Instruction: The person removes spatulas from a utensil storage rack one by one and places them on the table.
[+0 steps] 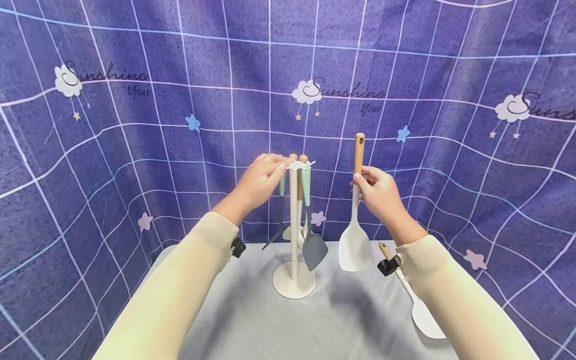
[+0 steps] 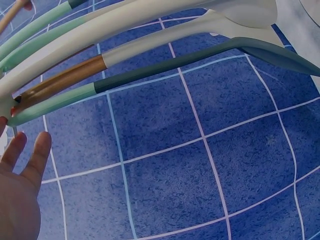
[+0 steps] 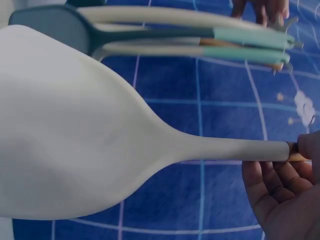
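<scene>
White spatula (image 3: 85, 125) pinched in right grip (image 1: 379, 192); left grip (image 1: 263, 180) straight-fingered; lying utensil (image 1: 424, 320) head-view only.

Support: table (image 1: 252, 325), grey cloth-like top, spreading below the left-hand fingers (image 1: 270, 160) and the right-hand fingers (image 1: 372, 171); its far left corner shows down and left of the left-hand fingers. Directly on it: (1) utensil stand (image 1: 294, 225), upright, round pale base (image 1: 281, 285) flat on the top, below and slightly right of the left-hand fingers. (2) Wood-handled white kitchen utensil (image 1: 424, 320), lying below and right of the right-hand fingers; handle end nearest them, head farther off, partly behind the right sleeve (image 1: 445, 280). Spoon or spatula: cannot tell.
</scene>
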The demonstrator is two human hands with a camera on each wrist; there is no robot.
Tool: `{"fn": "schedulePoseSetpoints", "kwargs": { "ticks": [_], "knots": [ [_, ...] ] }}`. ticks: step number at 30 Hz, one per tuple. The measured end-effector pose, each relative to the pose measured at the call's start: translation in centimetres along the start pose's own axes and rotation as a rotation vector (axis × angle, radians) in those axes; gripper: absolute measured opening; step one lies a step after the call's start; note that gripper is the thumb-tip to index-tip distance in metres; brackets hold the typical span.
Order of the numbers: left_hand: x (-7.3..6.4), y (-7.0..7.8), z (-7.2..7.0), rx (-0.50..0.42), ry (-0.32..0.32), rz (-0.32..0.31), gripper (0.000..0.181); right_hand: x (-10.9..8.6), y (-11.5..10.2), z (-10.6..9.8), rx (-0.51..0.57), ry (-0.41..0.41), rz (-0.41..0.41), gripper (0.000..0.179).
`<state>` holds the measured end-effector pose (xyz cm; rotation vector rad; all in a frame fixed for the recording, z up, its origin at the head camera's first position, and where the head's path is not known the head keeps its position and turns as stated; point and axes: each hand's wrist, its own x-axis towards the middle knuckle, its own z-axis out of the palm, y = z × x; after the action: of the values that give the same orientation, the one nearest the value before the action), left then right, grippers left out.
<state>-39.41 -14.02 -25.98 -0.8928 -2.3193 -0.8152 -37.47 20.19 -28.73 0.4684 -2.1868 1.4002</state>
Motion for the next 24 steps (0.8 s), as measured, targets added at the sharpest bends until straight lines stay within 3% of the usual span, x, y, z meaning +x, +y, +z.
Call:
{"fn": "schedulePoseSetpoints", "kwargs": {
  "ticks": [12, 24],
  "knots": [
    [0.1, 0.0, 0.1, 0.019, 0.021, 0.022, 0.045, 0.5, 5.7, -1.2, -0.143, -0.059, 0.175, 0.043],
    [0.0, 0.2, 0.1, 0.013, 0.019, 0.028, 0.045, -0.5, 10.8, -1.7, -0.236, -0.149, 0.327, 0.041]
  ]
}}
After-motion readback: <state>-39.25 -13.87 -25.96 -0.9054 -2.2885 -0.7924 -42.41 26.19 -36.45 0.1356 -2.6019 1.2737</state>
